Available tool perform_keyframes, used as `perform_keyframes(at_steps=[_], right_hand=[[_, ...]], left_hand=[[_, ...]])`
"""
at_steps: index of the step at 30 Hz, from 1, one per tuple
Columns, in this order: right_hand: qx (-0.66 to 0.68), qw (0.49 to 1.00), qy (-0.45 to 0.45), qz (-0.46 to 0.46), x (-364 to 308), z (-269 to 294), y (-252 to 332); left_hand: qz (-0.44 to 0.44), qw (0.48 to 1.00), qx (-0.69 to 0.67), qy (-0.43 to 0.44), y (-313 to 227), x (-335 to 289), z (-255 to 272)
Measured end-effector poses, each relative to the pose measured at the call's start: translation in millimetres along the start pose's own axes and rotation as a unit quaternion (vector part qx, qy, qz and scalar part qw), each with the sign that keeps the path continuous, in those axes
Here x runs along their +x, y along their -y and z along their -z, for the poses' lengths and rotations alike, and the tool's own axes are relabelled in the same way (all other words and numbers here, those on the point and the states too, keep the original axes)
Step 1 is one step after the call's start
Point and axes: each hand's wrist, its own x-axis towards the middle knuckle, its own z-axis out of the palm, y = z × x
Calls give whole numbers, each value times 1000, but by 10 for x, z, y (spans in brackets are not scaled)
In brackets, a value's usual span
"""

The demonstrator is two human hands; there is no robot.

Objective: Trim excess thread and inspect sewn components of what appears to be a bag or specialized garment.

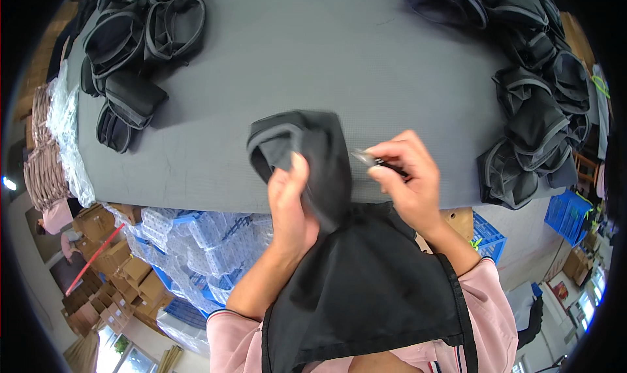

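Note:
My left hand [291, 206] grips a black fabric pouch [326, 154] with grey edging round its opening, the thumb lying against the rim. The pouch is held up over the near edge of the table, slightly blurred, with its opening turned to the left. Just right of it, my right hand [415, 180] is closed on a small pair of thread snips [363, 157]. Their pale metal tips point left at the pouch, with a small gap between. The dark handle is partly hidden by my fingers.
Similar black pouches lie heaped on the grey table [294, 59], one pile [111, 43] at the far left, another [535, 121] along the right. A black apron [372, 288] covers my front. Below the table's left edge are plastic-wrapped blue crates [202, 242]; cardboard boxes [108, 242] stand farther left.

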Motion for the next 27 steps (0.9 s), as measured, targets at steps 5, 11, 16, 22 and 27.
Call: perform_keyframes(at_steps=[5, 11, 16, 22, 27], right_hand=[[-123, 992, 5, -22, 278, -226, -460], [-90, 992, -59, -63, 520, -58, -692], [40, 981, 8, -191, 746, -125, -531], [133, 963, 40, -232, 924, -109, -828], [-196, 973, -95, 74, 397, 1, -882]], left_hand=[[24, 993, -65, -92, 229, 806, 148], [6, 932, 352, 87, 66, 840, 196], [119, 872, 454, 140, 74, 1066, 210], [65, 893, 439, 70, 242, 1151, 168], [19, 901, 433, 33, 325, 1118, 159]])
